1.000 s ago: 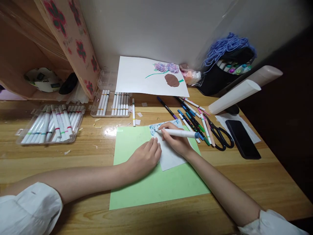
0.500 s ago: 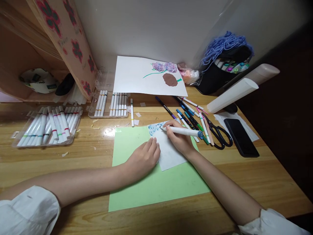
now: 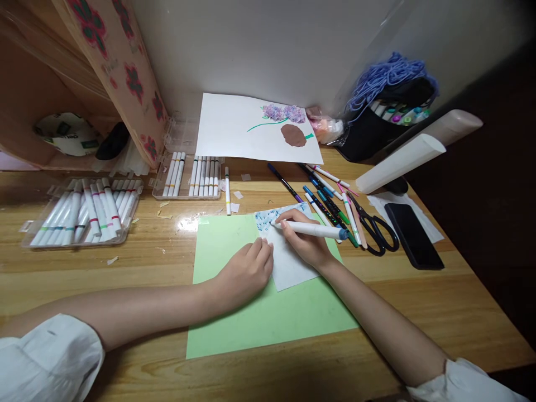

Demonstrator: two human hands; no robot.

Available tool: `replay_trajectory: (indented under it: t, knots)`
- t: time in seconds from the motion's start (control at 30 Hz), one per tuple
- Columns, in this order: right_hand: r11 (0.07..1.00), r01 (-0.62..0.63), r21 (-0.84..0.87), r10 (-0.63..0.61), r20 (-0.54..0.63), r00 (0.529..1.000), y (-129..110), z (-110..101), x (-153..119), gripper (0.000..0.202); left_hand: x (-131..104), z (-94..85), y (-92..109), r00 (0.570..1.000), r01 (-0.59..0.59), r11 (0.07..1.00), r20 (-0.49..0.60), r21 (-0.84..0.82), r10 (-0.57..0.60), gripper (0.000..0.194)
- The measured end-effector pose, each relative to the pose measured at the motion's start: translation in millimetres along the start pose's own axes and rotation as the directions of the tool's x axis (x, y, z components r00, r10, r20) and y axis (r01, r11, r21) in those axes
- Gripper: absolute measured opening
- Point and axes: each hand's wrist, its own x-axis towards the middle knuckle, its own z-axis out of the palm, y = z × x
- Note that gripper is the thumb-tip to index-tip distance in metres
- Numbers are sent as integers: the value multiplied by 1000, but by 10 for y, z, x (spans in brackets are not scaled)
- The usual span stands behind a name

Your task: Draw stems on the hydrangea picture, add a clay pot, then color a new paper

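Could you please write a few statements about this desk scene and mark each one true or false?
1. The right hand holds a white marker with its tip on the small white paper. True.
2. The left hand holds the scissors. False: the left hand lies flat at the edge of the small white paper, and the scissors lie untouched on the desk to the right.
3. The small white paper lies on a green sheet. True.
4. The black phone lies on the green sheet. False: it lies to the right of the scissors, off the sheet.
5. Blue marks cover the upper corner of the small white paper. True.
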Motion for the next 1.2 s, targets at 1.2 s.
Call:
replay_trajectory:
  t: [1.2]
  knots:
    - [987, -106, 119, 86, 163, 983, -51, -1, -203, 11, -92, -20, 96, 987, -98, 994, -132, -46, 91, 27]
